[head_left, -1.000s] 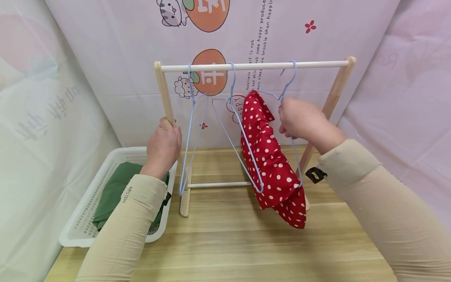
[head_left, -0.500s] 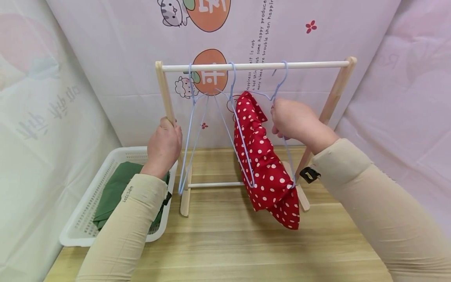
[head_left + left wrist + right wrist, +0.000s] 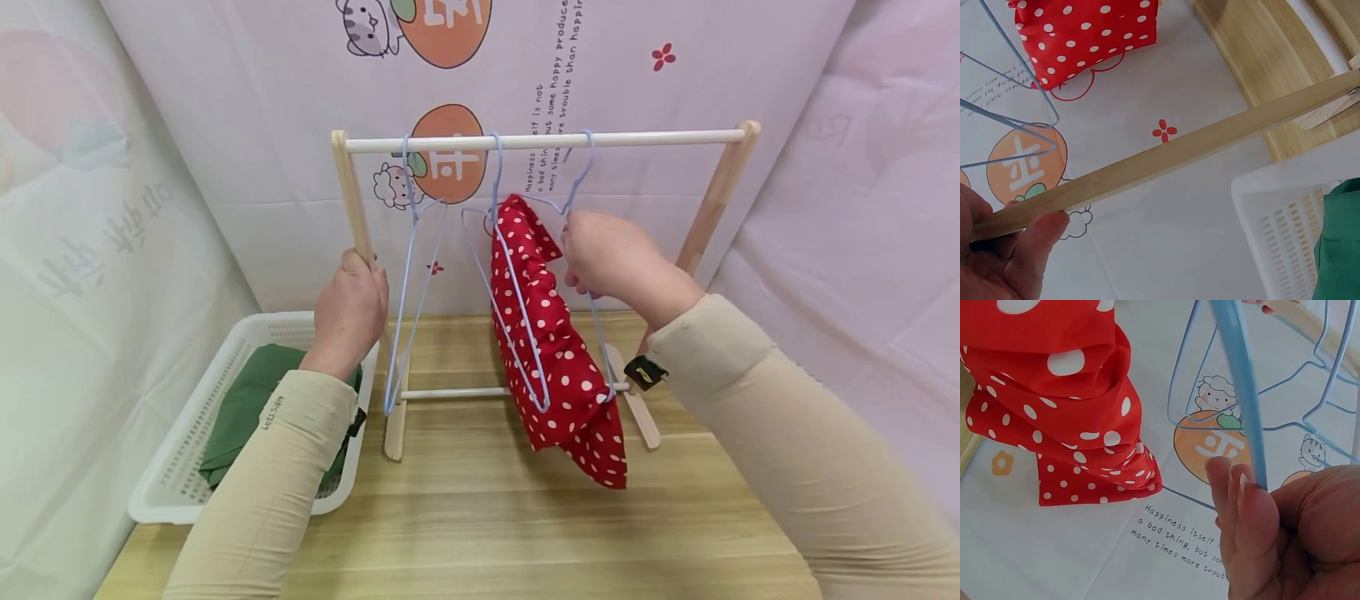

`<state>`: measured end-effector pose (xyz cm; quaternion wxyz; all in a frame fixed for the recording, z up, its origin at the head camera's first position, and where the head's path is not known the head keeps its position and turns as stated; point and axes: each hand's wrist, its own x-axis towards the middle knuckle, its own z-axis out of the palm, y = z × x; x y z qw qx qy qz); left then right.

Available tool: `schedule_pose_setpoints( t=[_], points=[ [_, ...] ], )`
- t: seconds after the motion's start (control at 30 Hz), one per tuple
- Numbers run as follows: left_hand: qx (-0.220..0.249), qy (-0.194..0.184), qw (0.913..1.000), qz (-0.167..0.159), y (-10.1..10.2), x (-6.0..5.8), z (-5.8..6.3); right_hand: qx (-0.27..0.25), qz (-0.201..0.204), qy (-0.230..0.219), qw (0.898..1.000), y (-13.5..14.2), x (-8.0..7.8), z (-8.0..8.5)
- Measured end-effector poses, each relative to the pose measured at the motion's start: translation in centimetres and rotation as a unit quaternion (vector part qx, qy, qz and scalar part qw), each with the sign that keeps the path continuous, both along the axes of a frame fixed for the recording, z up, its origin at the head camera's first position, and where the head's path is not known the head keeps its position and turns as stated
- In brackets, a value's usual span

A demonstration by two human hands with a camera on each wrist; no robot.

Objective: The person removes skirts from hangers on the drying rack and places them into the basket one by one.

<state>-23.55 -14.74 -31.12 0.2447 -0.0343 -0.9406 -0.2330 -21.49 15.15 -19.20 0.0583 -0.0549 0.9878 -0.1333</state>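
Observation:
In the head view my left hand (image 3: 348,304) grips the left wooden post (image 3: 351,196) of a small clothes rack; in the left wrist view the thumb and fingers wrap this post (image 3: 1160,159). My right hand (image 3: 618,262) pinches the upper side of a light blue clothes hanger (image 3: 579,185), whose hook sits over the white rail (image 3: 667,138). Draped on that hanger is a red cloth (image 3: 551,358) with white dots, its lower corner hanging above the table. Seen from the right wrist, the hanger's wire (image 3: 1244,381) runs between thumb and fingers.
Two bare blue hangers, one at the left (image 3: 400,312) and one nearer the middle (image 3: 522,300), hang from the rail. A white basket (image 3: 168,500) with folded green cloth (image 3: 251,396) stands left of the rack. Printed cloth walls surround the wooden table (image 3: 480,533).
My right hand has slid the hanger with the red dotted cloth leftward along the rail. The middle bare hanger has swung slightly. My left hand stays on the post.

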Motion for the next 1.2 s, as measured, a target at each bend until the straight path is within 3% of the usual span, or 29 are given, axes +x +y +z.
schedule_pose_setpoints(
  t=[0.5, 1.2],
  points=[
    [-0.006, 0.008, 0.9999, -0.003, 0.0, 0.1, -0.1, -0.016, 0.01, 0.0, 1.0, -1.2, 0.1, -0.1],
    [-0.011, 0.012, 0.9999, -0.001, -0.1, 0.1, -0.1, 0.003, 0.034, 0.016, 0.999, -2.4, -0.1, -0.3]
  ],
)
